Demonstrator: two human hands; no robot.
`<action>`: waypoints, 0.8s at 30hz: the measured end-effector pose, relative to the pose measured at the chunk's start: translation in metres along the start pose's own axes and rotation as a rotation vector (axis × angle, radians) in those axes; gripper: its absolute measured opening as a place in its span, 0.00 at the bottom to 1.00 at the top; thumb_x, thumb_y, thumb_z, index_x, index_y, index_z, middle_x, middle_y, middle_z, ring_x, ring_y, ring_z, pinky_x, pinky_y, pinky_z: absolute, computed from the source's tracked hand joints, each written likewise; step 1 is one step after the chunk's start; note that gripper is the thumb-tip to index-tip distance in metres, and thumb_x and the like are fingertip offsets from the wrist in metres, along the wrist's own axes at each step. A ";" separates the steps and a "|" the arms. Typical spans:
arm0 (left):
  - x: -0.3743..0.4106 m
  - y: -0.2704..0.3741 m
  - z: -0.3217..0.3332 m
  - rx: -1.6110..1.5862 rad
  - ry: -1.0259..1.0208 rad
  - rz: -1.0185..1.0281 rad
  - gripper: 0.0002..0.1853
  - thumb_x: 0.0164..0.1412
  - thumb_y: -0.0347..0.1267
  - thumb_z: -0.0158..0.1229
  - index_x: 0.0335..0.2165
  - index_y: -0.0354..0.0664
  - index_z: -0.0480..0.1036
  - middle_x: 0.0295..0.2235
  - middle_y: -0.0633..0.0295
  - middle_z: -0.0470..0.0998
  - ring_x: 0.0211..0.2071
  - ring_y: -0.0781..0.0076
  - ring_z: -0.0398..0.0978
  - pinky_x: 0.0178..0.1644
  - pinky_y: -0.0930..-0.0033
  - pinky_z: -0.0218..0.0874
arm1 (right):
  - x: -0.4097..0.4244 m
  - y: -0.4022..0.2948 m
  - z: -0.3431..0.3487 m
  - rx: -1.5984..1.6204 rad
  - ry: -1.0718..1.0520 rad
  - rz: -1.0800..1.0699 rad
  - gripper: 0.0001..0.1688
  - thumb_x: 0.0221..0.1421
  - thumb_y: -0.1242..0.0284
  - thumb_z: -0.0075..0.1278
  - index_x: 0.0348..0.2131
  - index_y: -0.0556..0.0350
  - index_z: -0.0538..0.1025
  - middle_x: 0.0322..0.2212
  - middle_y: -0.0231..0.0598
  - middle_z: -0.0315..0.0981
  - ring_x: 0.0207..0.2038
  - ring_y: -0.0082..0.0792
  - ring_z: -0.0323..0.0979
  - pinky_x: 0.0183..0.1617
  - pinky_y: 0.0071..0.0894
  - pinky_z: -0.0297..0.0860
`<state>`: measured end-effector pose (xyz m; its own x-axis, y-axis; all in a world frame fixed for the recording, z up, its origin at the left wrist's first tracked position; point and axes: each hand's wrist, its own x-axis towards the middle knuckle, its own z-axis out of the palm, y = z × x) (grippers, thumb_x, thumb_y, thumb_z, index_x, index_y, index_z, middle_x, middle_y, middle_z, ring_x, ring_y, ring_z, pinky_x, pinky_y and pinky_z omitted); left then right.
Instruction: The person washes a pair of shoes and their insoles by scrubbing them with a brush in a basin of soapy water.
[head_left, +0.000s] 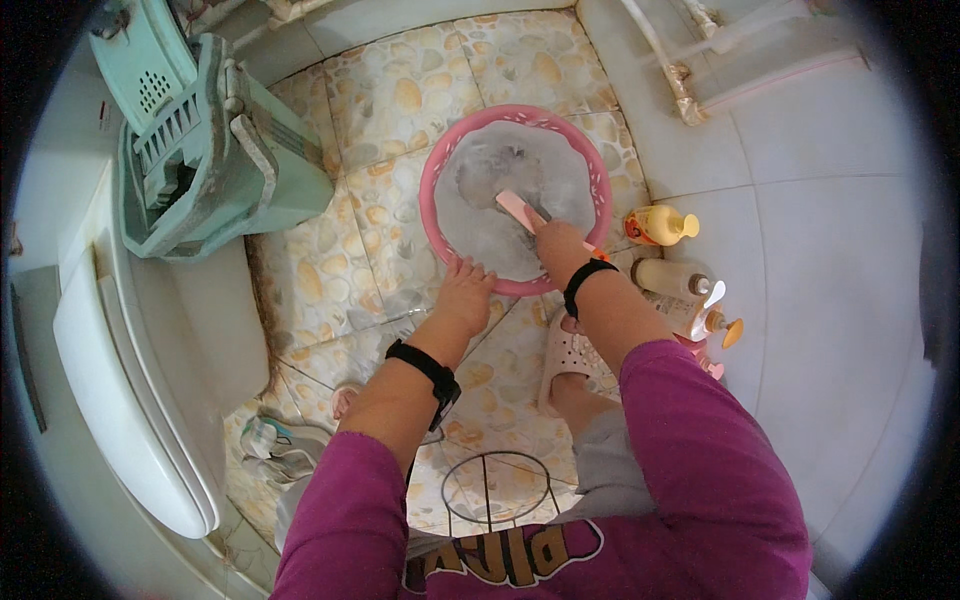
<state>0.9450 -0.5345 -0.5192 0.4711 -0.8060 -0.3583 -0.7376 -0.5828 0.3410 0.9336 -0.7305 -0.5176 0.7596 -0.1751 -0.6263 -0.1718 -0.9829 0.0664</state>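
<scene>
A round pink plastic basin (428, 195) stands on the tiled floor before me, filled with cloudy grey, sudsy water (472, 229). Something dark shows in the water near its far side, too blurred to name. My left hand (466, 294) grips the near-left rim with its fingers over the edge. My right hand (559, 244) reaches over the near-right rim and is closed around a pink flat-ended tool (513, 208), perhaps a brush. Its pale end points into the basin, and an orange bit shows at the other end. The tool's underside is hidden.
Pump bottles, a yellow one (660, 226) and a clear one (667, 277) among them, line the right wall. At left are a green mop bucket (292, 172) and a white toilet (127, 420). A wire stand (495, 487) is near my legs; bagged items (281, 446) lie by the toilet.
</scene>
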 end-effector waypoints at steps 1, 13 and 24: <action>0.002 -0.004 0.002 0.045 -0.026 -0.032 0.30 0.39 0.35 0.56 0.45 0.42 0.62 0.46 0.55 0.63 0.53 0.56 0.53 0.58 0.55 0.33 | 0.003 0.001 0.000 0.036 -0.006 0.012 0.45 0.43 0.80 0.43 0.57 0.46 0.40 0.32 0.51 0.69 0.35 0.44 0.69 0.36 0.37 0.65; 0.007 0.000 0.005 -0.113 -0.170 0.008 0.23 0.38 0.32 0.56 0.39 0.43 0.66 0.37 0.55 0.70 0.43 0.60 0.64 0.49 0.56 0.48 | -0.065 0.023 -0.032 0.335 -0.127 -0.172 0.21 0.43 0.73 0.40 0.42 0.55 0.66 0.29 0.52 0.70 0.34 0.52 0.68 0.37 0.44 0.63; -0.030 0.003 0.018 0.019 -0.074 -0.022 0.32 0.41 0.34 0.57 0.48 0.43 0.58 0.50 0.51 0.57 0.54 0.56 0.49 0.56 0.50 0.36 | -0.190 0.070 -0.167 0.205 0.607 -0.133 0.14 0.37 0.78 0.46 0.31 0.58 0.67 0.32 0.48 0.64 0.38 0.47 0.63 0.40 0.39 0.62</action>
<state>0.9205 -0.5104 -0.5229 0.4507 -0.7828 -0.4290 -0.7370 -0.5975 0.3160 0.8818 -0.7758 -0.2637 0.9915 -0.1128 -0.0647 -0.1223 -0.9781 -0.1687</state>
